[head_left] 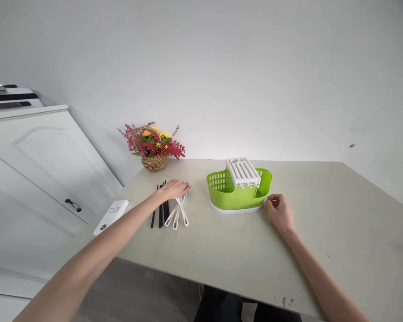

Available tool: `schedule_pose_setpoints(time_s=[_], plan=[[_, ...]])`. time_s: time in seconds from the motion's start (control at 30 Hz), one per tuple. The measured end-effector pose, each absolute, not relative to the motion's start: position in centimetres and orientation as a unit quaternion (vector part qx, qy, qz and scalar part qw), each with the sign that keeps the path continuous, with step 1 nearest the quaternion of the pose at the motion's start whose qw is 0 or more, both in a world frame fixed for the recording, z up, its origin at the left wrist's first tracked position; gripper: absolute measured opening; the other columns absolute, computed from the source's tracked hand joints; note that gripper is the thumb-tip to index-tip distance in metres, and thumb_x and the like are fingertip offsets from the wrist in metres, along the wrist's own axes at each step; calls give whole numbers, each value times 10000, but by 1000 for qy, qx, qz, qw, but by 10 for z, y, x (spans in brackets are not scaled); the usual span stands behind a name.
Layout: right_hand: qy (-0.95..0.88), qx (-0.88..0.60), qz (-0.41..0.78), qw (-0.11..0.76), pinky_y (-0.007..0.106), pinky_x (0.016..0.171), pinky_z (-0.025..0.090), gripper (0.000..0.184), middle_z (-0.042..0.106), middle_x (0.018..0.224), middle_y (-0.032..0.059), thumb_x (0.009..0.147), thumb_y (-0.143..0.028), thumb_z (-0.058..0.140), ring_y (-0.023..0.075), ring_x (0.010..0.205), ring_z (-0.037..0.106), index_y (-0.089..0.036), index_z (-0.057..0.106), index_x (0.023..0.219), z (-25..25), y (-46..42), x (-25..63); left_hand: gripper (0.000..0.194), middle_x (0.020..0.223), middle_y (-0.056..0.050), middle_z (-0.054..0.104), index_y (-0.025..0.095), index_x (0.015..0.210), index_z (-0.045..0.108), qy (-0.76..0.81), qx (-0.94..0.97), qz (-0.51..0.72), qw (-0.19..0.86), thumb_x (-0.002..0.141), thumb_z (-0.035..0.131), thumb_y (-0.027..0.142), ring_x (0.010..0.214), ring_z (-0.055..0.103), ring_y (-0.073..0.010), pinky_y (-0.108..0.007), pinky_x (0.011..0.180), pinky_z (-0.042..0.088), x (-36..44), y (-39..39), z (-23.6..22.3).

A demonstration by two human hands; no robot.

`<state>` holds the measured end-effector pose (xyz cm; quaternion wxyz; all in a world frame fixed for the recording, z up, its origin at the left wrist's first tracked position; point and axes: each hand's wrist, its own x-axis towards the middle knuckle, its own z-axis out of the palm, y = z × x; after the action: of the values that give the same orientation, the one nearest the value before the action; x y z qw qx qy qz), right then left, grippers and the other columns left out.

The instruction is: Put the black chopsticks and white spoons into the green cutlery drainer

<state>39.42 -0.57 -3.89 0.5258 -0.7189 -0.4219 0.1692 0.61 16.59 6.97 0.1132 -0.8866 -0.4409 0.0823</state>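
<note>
My left hand [175, 189] is over the upper ends of several white spoons [176, 219]. Its fingers are bent down and closed around a spoon end, which they partly hide. The patterned handles fan out toward me on the table. Just left of them lie several black chopsticks [160, 212], partly under that hand. A green cutlery basket [228, 197] with a white slotted rack [243, 171] on top stands upright on a white base tray [237, 211]. At its right end my right hand [280, 212] is curled, thumb and fingers closed at the edge of the base.
A wicker basket of artificial flowers [154, 162] stands at the back left of the table [309, 201]. Near the left edge lies a white box-like device [112, 215]. White cabinets [36, 170] flank the table on the left, and a wall [238, 80] rises behind it.
</note>
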Motion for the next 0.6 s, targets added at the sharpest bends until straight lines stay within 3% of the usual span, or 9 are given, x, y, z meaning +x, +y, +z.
schedule_pose_setpoints(time_s=[0.4,0.6], plan=[[-428,-719,169,521,341,729,481,248,703,904,52,779,-420,520,221,795,661,-236,588,931,-40,-6,393,466,953,-175,750,144,956,731,-503,-852,-4,145,1055,392,447,823,735,-314,-391,749,497,13,159,68],[-431,-720,171,517,343,746,486,266,706,929,54,771,-438,509,224,823,671,-239,585,930,-42,-6,392,417,1067,-157,705,145,1075,691,-497,-848,-83,166,1061,411,453,1051,676,-304,-413,941,465,13,151,89]])
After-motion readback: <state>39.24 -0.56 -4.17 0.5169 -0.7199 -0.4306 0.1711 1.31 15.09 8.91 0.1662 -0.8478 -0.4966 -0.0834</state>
